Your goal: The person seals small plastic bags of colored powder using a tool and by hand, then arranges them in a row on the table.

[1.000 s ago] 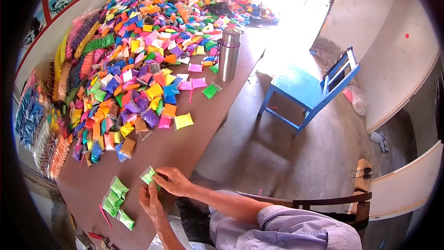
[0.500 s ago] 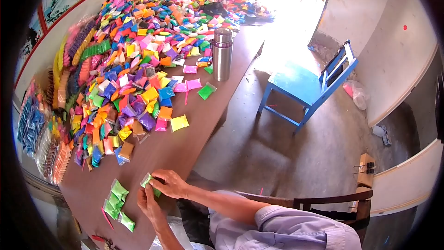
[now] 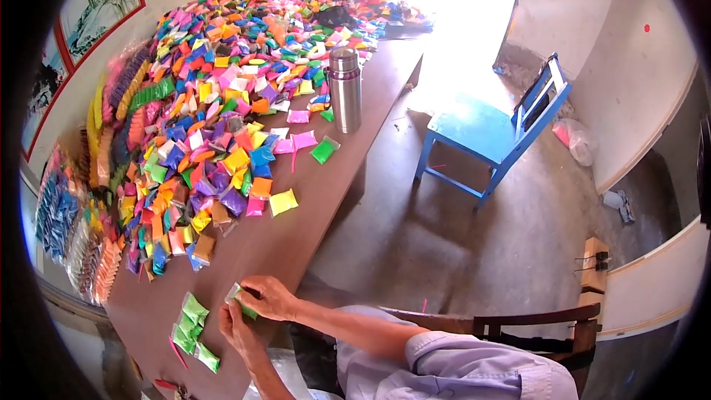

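Note:
Both of my hands are closed on a small light-green packet (image 3: 249,313) in clear wrapping, held just over the brown table near its front edge. My left hand (image 3: 235,327) pinches it from below, and my right hand (image 3: 269,298) grips it from the right with bent fingers. Part of the packet is hidden behind the fingers. To the left of my hands lie several more light-green packets (image 3: 187,331), touching one another in a row. A thin pink strip (image 3: 178,354) rests beside them.
A large heap of colourful packets (image 3: 215,111) covers the far and left table (image 3: 259,252). A steel flask (image 3: 345,96) stands near the right edge. A red-handled tool (image 3: 166,384) lies at the near corner. A blue chair (image 3: 474,133) stands on the floor beyond.
The camera view has shifted slightly. My hands stay on the same green packet, with only a small change in finger position. The other packets lie as before.

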A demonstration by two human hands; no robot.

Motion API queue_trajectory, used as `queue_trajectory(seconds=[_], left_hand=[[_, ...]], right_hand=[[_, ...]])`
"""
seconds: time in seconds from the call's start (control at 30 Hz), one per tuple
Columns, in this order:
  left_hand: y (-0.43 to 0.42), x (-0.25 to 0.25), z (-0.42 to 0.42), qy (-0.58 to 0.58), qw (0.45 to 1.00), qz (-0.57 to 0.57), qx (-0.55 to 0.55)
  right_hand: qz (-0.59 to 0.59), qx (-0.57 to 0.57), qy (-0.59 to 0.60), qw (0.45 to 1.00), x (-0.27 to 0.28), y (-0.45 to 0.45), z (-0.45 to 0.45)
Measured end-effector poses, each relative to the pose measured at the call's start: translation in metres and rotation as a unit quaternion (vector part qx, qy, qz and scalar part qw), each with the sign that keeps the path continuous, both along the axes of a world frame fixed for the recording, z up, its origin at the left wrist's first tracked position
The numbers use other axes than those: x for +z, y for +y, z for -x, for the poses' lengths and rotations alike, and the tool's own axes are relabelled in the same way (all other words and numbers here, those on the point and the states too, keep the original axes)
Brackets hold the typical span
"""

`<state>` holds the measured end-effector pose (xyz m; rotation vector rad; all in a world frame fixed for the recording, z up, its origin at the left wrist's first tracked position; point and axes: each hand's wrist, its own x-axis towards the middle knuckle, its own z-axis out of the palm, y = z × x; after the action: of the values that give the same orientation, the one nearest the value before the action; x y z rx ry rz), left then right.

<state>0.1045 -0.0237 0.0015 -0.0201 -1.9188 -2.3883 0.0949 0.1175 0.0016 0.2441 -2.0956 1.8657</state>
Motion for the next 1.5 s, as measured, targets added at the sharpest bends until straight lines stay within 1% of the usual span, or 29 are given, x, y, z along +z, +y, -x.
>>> queue_trajectory(seconds=[0.1,0.17,0.2,0.27,0.37,0.5,0.57,0.6,0.67,0.7,0.77,0.8,0.87,0.9,0.97,1.07,1.1,1.17,1.2,1.27,1.3,1.37,1.5], left_hand=[[-0.003,-0.004,0.003,0.011,1.000,-0.006,0.002],[0.000,-0.001,-0.001,0.010,0.999,0.039,0.021],[0.001,0.003,-0.001,0.011,0.999,0.038,0.020],[0.003,0.011,-0.002,-0.001,0.998,0.067,0.008],[0.005,0.008,0.001,0.002,0.998,0.058,0.002],[-0.003,-0.005,0.003,0.013,0.998,0.060,0.008],[0.001,-0.009,0.004,0.027,0.999,0.009,0.026],[-0.002,-0.013,0.006,0.028,0.999,0.008,0.026],[-0.013,-0.021,0.009,0.037,0.995,0.094,0.026],[-0.009,-0.014,0.008,0.038,0.995,0.094,0.025],[0.004,0.005,0.001,0.024,0.998,0.064,0.017],[0.001,0.003,0.001,0.022,0.998,0.064,0.017],[-0.005,-0.003,0.005,0.011,0.996,0.085,0.006],[-0.006,-0.005,0.006,0.010,0.996,0.085,0.008],[-0.007,-0.011,0.008,0.022,0.999,0.032,0.008],[-0.012,-0.020,0.008,0.030,0.999,0.022,0.004],[-0.008,-0.014,0.005,0.030,0.999,0.021,0.004],[0.006,0.003,-0.003,0.031,0.992,0.118,0.026],[0.005,0.001,-0.002,0.031,0.992,0.117,0.026],[-0.001,-0.005,0.001,0.058,0.985,0.160,0.014],[-0.001,-0.007,0.002,0.058,0.986,0.158,0.014],[-0.002,-0.013,0.005,0.039,0.993,0.109,0.023],[-0.013,-0.022,0.007,0.025,0.995,0.092,0.027]], right_hand=[[-0.014,-0.023,0.035,0.999,-0.001,-0.004,0.003],[-0.025,-0.022,0.019,0.999,-0.004,-0.004,0.004],[-0.025,-0.024,0.020,0.999,-0.004,-0.004,0.004],[0.021,-0.033,0.004,0.999,-0.004,-0.006,0.002],[-0.007,0.000,0.006,1.000,-0.010,-0.004,0.006],[-0.012,-0.011,0.026,1.000,-0.006,-0.005,0.003],[-0.040,0.001,0.000,0.999,0.001,-0.002,0.001],[-0.041,0.000,0.000,0.999,-0.001,-0.002,0.002],[-0.018,-0.001,0.020,1.000,-0.006,-0.003,0.004],[-0.018,-0.002,0.020,1.000,-0.005,-0.004,0.003],[0.050,-0.008,-0.008,0.999,-0.005,-0.006,0.002],[0.050,-0.008,-0.010,0.999,-0.006,-0.006,0.001],[0.009,-0.036,0.045,0.998,-0.006,-0.006,0.002],[0.009,-0.034,0.045,0.998,-0.006,-0.007,0.003],[-0.016,-0.040,0.038,0.998,-0.006,-0.009,0.003],[-0.029,-0.020,0.041,0.999,-0.006,-0.005,0.001],[-0.030,-0.020,0.041,0.998,-0.005,-0.005,0.001],[0.032,-0.034,0.033,0.998,-0.003,-0.006,0.001],[0.031,-0.034,0.033,0.998,-0.003,-0.006,0.000],[0.026,-0.035,0.021,0.999,-0.001,-0.005,0.001],[0.025,-0.035,0.022,0.999,-0.002,-0.005,0.002],[-0.026,-0.021,0.005,0.999,-0.005,-0.005,0.004],[-0.029,0.014,-0.005,0.999,-0.001,-0.004,0.004]])
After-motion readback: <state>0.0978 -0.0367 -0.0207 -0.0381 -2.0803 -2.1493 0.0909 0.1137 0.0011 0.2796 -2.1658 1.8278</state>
